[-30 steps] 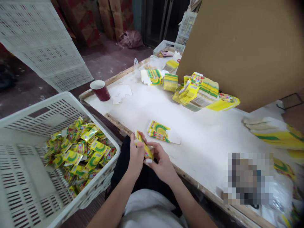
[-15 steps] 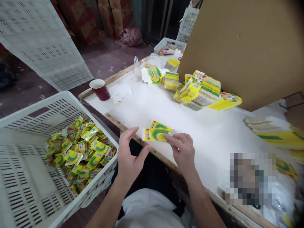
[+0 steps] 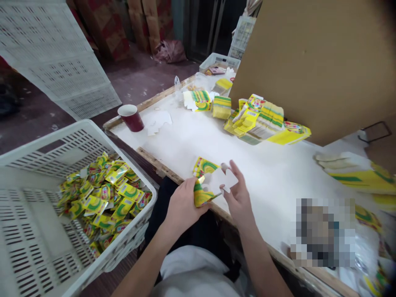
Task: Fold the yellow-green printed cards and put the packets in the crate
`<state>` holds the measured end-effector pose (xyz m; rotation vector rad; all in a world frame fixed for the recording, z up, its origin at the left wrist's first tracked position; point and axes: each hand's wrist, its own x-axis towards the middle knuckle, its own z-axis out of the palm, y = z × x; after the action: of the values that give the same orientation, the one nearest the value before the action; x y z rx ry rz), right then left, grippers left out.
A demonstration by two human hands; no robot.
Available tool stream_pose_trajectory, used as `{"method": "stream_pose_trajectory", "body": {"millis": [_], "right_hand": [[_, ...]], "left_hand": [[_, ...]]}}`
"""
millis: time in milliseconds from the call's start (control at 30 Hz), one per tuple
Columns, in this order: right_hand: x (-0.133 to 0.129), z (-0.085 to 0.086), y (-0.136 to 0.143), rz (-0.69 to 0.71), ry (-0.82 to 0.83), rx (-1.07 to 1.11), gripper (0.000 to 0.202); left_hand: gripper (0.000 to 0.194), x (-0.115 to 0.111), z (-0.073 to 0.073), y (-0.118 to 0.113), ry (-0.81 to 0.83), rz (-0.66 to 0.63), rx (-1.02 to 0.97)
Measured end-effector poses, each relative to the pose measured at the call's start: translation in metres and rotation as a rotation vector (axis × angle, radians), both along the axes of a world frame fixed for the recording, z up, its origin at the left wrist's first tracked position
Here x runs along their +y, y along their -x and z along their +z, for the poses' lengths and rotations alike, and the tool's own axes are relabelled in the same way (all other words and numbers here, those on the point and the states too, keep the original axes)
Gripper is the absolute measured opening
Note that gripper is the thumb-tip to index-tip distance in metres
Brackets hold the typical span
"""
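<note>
Currently, left hand (image 3: pixel 184 206) grips the yellow-green body of a carton (image 3: pixel 204 196), fingers wrapped round it. Right hand (image 3: pixel 239 196): fingers pinch the carton's white flap end. Carton is held over the near edge of the counter (image 3: pixel 262 173). Flat cartons (image 3: pixel 204 166) lie on the counter just beyond. Crate (image 3: pixel 34 198) at left contains a heap of small yellow packs (image 3: pixel 107 198); red cup (image 3: pixel 133 120) stands upright near the counter's far-left edge.

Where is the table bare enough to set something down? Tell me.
Bare table lies between the paper scraps and the big carton stack, and between the right hand and the blurred patch. Crowded: the far end, by the small basket, and the right end.
</note>
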<state>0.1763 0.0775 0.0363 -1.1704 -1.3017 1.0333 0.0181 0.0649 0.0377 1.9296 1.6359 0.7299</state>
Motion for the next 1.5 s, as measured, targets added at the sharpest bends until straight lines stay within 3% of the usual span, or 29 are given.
{"method": "stream_pose_trajectory", "body": {"millis": [67,167,367,500,633,833,1000,1167,1333,1500], "right_hand": [[0.000,-0.005,0.006,0.081,0.143,0.143,0.044],[-0.001,-0.005,0.015,0.118,0.203,0.183,0.031],[0.001,0.005,0.016,0.161,0.238,0.118,0.036],[-0.004,0.005,0.007,0.263,0.103,-0.007,0.049],[-0.010,0.005,0.004,0.463,-0.093,-0.183,0.070],[-0.009,-0.007,0.007,0.332,-0.162,-0.319,0.023],[-0.009,-0.013,0.003,0.310,-0.109,-0.297,0.043],[-0.009,-0.013,0.001,0.282,-0.089,-0.246,0.023],[-0.009,-0.019,0.003,0.235,0.035,-0.114,0.065],[-0.008,-0.021,0.002,0.247,0.014,-0.189,0.055]], "left_hand": [[0.055,-0.001,0.000,-0.001,-0.018,0.003,-0.012],[0.055,-0.004,-0.002,-0.004,-0.033,-0.018,-0.019],[0.060,-0.008,-0.006,-0.010,-0.024,-0.058,-0.059],[0.076,-0.005,-0.008,-0.008,-0.058,-0.078,-0.137],[0.063,-0.003,-0.011,-0.007,-0.006,-0.106,-0.249],[0.064,-0.002,-0.011,-0.004,0.078,-0.098,-0.201],[0.073,-0.003,-0.008,-0.006,0.079,-0.052,-0.148],[0.064,-0.003,-0.005,-0.006,0.029,-0.081,-0.070],[0.060,0.001,-0.002,-0.004,0.026,-0.121,-0.021],[0.061,0.001,-0.003,-0.001,0.052,-0.085,-0.015]]}}
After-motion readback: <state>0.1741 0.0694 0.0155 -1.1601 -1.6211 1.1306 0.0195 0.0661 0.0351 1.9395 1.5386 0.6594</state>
